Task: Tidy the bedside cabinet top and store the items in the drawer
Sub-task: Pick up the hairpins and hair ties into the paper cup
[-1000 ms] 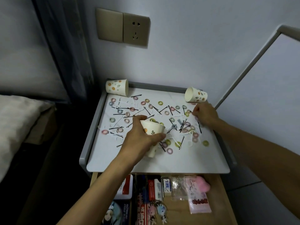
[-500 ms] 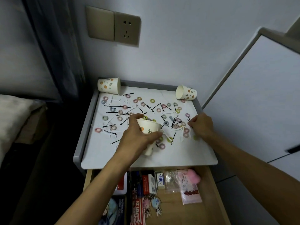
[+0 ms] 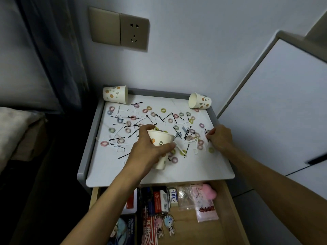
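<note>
- The left hand [image 3: 150, 151] grips a patterned paper cup [image 3: 161, 144], thumb on the near side and fingers round the far side. The cup is tilted, with its mouth up and away from the person and its base low over the cabinet top [image 3: 194, 167].
- The right hand [image 3: 220, 138] sits close to the right rim, its fingers curled in and pinching black bobby pins [image 3: 206, 133].
- More pins and coloured hair ties [image 3: 104, 143] lie scattered over the back and middle of the white top.
- A raised grey rim runs along the left, back and right sides. The front edge has no lip, only rounded corners.
- A bare white strip runs along that front edge, between the clutter and the drop-off.
- Two more cups lie on their sides in the back corners: the back-left cup [image 3: 115, 94] rests over the rim, and the back-right cup [image 3: 200, 101] lies against it.
- The drawer [image 3: 228, 209] stands pulled out below the front edge. Packets and keychains fill its left and middle, while bare wood shows along its right side.
- The left forearm crosses above the drawer's left half.
</note>
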The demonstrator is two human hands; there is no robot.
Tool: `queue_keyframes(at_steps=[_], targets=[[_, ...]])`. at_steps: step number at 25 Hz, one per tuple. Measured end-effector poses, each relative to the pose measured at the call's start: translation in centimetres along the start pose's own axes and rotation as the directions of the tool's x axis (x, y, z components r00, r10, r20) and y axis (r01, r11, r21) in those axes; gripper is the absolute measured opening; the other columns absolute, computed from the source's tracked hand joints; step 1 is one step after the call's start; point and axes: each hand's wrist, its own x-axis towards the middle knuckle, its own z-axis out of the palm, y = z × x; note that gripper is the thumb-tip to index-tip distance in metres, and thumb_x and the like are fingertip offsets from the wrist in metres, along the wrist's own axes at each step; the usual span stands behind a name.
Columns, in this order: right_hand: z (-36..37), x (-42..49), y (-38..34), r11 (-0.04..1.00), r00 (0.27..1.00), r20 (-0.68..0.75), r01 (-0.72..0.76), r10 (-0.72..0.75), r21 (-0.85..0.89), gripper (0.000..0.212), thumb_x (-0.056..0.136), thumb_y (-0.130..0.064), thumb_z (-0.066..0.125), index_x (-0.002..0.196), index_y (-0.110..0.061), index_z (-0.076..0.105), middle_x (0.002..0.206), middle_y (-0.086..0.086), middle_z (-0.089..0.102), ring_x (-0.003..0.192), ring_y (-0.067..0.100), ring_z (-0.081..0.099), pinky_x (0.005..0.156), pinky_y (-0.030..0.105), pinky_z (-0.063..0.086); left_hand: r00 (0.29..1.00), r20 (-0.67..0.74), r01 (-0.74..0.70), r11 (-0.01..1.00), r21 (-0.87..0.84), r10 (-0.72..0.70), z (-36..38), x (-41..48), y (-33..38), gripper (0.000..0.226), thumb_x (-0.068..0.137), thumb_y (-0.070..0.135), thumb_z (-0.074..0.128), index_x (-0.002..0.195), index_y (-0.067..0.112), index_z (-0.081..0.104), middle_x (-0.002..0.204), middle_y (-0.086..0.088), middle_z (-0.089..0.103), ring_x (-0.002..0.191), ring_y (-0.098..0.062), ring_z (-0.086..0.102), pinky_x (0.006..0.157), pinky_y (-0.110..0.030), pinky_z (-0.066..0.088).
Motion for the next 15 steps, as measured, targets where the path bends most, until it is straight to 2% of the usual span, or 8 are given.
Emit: queue_keyframes(at_steps=[3,6,8,11,15], targets=[[-0.1,0.1,0.0,0.997,1.0,0.001,0.013,-0.013,-0.08,0.021,0.085,-0.017,0.072,0.097,0.0,0.072,0.093,0.017,0.072,0.083,0.029,0.067,0.071,0.031,0.052,1.0,0.005,0.005,1.0,0.002,-0.005,0.0,0.1,-0.1,0.067,0.074,0.032,0.082,0.124,0.034,0.038,0.093,-0.001,0.062,0.072,-0.017,0.06,0.061,-0.028,0.046],[-0.4,0.0,-0.7,0.96,0.998,-0.009,0.065,-0.07,-0.274,0.018,0.09,-0.015,0.063,0.099,-0.001,0.07,0.095,0.017,0.07,0.085,0.031,0.066,0.07,0.033,0.052,1.0,0.006,0.006,1.0,0.004,-0.006,0.1,0.1,-0.2,0.066,0.074,0.031,0.082,0.123,0.035,0.037,0.094,-0.001,0.062,0.072,-0.017,0.061,0.06,-0.027,0.045],[-0.5,-0.6,-1.4,0.892,0.989,-0.001,0.136,-0.151,-0.432,0.014,0.092,-0.01,0.056,0.099,-0.003,0.066,0.098,0.015,0.068,0.086,0.029,0.065,0.067,0.031,0.046,1.0,0.009,0.0,1.0,0.001,0.0,0.1,0.0,-0.1,0.066,0.075,0.031,0.081,0.125,0.034,0.037,0.095,-0.001,0.062,0.074,-0.017,0.061,0.06,-0.027,0.045],[-0.6,-1.7,-2.2,0.751,0.957,0.073,0.267,-0.282,-0.604,0.014,0.089,-0.004,0.055,0.101,-0.006,0.062,0.103,0.013,0.068,0.092,0.028,0.065,0.068,0.031,0.045,1.0,0.004,-0.012,1.0,0.003,0.012,0.1,0.0,-0.1,0.067,0.075,0.03,0.081,0.126,0.032,0.037,0.096,-0.001,0.062,0.079,-0.021,0.064,0.064,-0.029,0.049],[-1.3,-1.6,-2.4,0.715,0.946,0.192,0.323,-0.261,-0.62,0.023,0.084,-0.004,0.065,0.107,-0.005,0.061,0.112,0.013,0.066,0.1,0.028,0.064,0.076,0.031,0.048,1.0,-0.007,-0.02,1.0,0.016,0.02,0.0,-0.2,0.0,0.067,0.075,0.03,0.082,0.126,0.032,0.038,0.094,-0.001,0.062,0.077,-0.02,0.064,0.062,-0.029,0.049]])
